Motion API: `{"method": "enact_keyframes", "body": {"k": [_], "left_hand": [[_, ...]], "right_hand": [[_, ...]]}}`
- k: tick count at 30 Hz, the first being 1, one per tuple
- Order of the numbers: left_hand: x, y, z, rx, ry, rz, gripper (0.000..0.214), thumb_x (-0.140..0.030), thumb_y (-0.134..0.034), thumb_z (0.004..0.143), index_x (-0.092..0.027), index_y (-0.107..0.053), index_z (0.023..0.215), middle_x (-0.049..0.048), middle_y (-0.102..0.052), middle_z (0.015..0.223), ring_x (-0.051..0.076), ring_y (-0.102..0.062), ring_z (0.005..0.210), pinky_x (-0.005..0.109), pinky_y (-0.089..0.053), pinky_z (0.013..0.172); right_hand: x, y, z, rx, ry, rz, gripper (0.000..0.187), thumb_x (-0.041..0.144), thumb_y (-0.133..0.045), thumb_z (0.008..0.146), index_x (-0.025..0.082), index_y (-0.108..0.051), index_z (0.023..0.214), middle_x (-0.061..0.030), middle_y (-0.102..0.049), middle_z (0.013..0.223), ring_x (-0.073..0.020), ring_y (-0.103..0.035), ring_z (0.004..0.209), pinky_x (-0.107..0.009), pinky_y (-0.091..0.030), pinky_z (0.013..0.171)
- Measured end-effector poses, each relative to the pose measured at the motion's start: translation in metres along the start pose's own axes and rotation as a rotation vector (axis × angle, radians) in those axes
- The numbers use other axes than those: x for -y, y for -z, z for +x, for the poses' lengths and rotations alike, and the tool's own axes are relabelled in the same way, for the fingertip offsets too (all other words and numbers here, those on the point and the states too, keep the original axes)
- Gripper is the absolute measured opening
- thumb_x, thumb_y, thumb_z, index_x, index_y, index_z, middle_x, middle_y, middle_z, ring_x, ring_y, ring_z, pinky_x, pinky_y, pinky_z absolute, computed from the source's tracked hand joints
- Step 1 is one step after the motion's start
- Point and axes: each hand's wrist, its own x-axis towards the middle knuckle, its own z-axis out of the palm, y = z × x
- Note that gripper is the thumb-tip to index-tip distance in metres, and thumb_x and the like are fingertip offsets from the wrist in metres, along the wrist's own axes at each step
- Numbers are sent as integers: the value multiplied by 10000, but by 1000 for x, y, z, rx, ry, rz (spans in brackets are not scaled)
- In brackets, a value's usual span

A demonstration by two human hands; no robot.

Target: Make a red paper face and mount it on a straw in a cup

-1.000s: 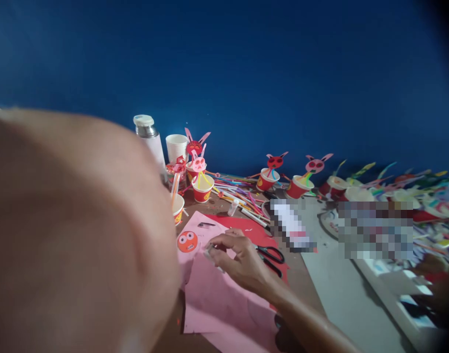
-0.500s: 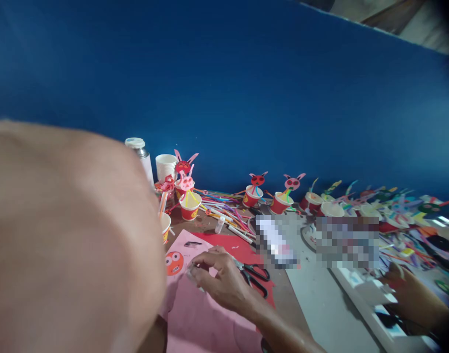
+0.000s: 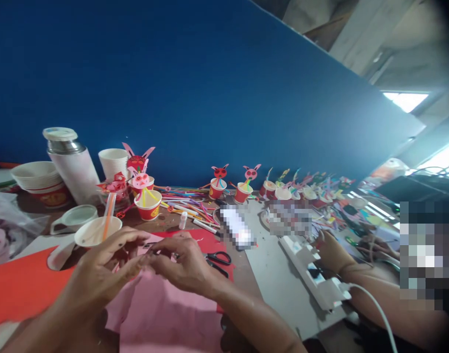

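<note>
My left hand (image 3: 99, 272) and my right hand (image 3: 189, 267) meet above the pink paper (image 3: 169, 314), fingertips close together. The fingers of both are closed on something small, which I cannot make out. Red paper (image 3: 204, 239) lies partly under the pink sheet. Black-handled scissors (image 3: 220, 258) rest on it, right of my right hand. Just behind my left hand stands a white paper cup (image 3: 86, 231) with an orange strip in it. My hands hide the place where the round orange face lay on the pink paper.
Cups with animal-face figures (image 3: 148, 206) stand along the blue wall (image 3: 172, 98), near pipe cleaners (image 3: 205, 211). A white flask (image 3: 73, 169) and glass mug (image 3: 75, 218) are left. On the right, a phone (image 3: 237, 228), a power strip (image 3: 312, 274) and another person's arm (image 3: 379, 299).
My left hand and arm, a large blur close to the camera before, have come down to meet my right hand. The view has swung right, showing more of the other person's side.
</note>
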Motion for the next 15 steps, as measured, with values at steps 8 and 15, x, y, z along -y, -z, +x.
{"method": "enact_keyframes", "body": {"k": [8, 15], "left_hand": [[-10, -7, 20, -28, -107, -37, 306, -369, -691, 778, -273, -629, 1062, 18, -630, 1021, 157, -617, 796, 197, -524, 569], [-3, -13, 23, -34, -117, -71, 119, -280, -646, 825, -265, -671, 940, -2, -664, 921, 136, -644, 721, 193, -514, 572]], "right_hand": [[13, 4, 16, -105, 105, -94, 113, 215, -613, 882, 222, -721, 913, 32, -745, 849, -86, -613, 671, -273, -400, 884], [1, 6, 13, -52, 39, -221, 125, 213, -590, 870, 216, -713, 888, 37, -699, 700, -103, -589, 635, -293, -394, 817]]}}
